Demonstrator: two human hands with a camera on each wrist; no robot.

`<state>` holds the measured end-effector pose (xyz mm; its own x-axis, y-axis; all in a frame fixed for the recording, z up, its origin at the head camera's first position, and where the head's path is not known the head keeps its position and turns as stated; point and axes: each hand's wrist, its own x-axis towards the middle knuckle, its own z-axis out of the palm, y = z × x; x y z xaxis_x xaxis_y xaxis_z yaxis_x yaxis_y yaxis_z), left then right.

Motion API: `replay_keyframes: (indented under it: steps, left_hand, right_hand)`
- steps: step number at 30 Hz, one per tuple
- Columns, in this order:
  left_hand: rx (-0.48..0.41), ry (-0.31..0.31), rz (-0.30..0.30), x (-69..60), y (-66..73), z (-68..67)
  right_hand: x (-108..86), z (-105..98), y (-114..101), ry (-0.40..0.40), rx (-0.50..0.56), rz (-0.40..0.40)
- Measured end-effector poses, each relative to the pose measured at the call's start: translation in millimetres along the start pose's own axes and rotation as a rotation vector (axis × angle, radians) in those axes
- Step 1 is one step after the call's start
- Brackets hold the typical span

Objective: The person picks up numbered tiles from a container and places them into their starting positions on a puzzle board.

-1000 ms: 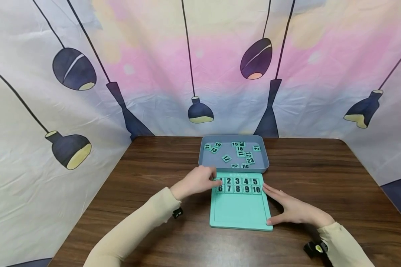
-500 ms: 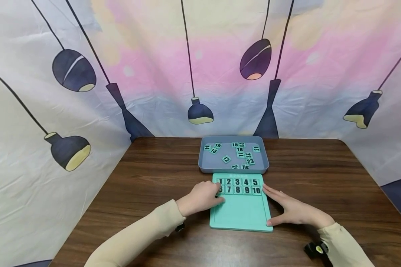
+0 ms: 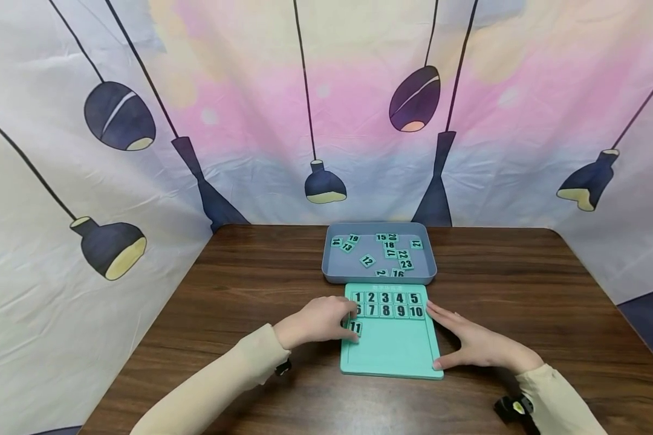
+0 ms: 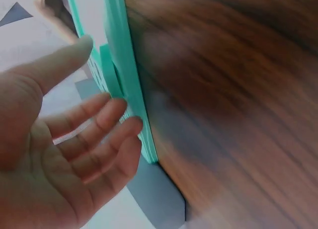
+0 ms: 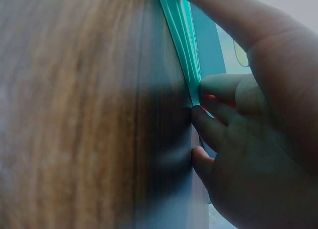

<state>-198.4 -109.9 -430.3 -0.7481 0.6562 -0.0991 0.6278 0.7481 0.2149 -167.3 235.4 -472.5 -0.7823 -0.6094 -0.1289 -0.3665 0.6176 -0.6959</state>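
In the head view a mint-green number board (image 3: 392,350) lies on the table, with tiles 1 to 10 (image 3: 386,304) in two rows at its top. My left hand (image 3: 318,319) is at the board's left side, holding the number tile 11 (image 3: 355,328) between thumb and forefinger just below the 6. The left wrist view shows this tile (image 4: 110,70) tilted above the board's edge, its other fingers loosely bent. My right hand (image 3: 481,343) rests along the board's right edge, thumb near the lower corner and fingers spread higher up. In the right wrist view its fingertips (image 5: 198,112) touch the edge.
A blue-grey tray (image 3: 332,266) stands directly behind the board, with several loose number tiles such as the 12 (image 3: 367,261) scattered in it. The brown wooden table (image 3: 250,266) extends to both sides. A cloth printed with lamps (image 3: 272,121) hangs behind.
My left hand has come down from the board's top left corner to below the second row, and tile 11 now shows between its fingers. The right hand has stayed in place.
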Motion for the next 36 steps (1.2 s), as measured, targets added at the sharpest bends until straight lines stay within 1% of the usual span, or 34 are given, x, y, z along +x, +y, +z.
replay_keyframes:
  steps: [3,5,8,11,16,25,30,33,36]
  left_hand:
    - [0.021,-0.004,0.021,-3.3,-0.4,-0.7]
    - [0.018,0.015,0.021,-4.0,-0.6,-0.3]
    - [0.004,0.047,0.008,-3.1,-1.0,1.0]
    - [-0.016,0.060,-0.014,-1.4,-2.1,2.1]
    - [-0.039,0.057,-0.034,0.0,-2.8,3.3]
    - [0.021,0.058,-0.023,0.2,0.8,6.4]
    - [0.015,0.052,-0.030,2.6,-2.1,7.5]
    - [-0.005,0.040,-0.035,5.1,-6.7,5.2]
    - [-0.045,0.049,-0.031,11.2,-13.1,-3.8]
  right_hand:
    - [0.2,0.2,0.2,0.002,-0.002,0.002]
    - [0.4,0.5,0.7,0.004,-0.003,0.002]
    - [0.4,0.6,1.3,0.005,-0.003,0.001]
    - [0.3,0.5,1.0,0.001,-0.001,-0.001]
    - [-0.5,-0.9,-0.9,-0.002,0.006,0.007]
    - [-0.6,-0.3,-0.9,-0.006,0.012,0.019]
    - [-0.5,-0.1,0.6,-0.003,0.008,0.014]
    - [-0.8,-0.3,0.6,-0.004,0.014,0.012]
    - [-0.7,-0.1,0.4,-0.006,0.014,0.008]
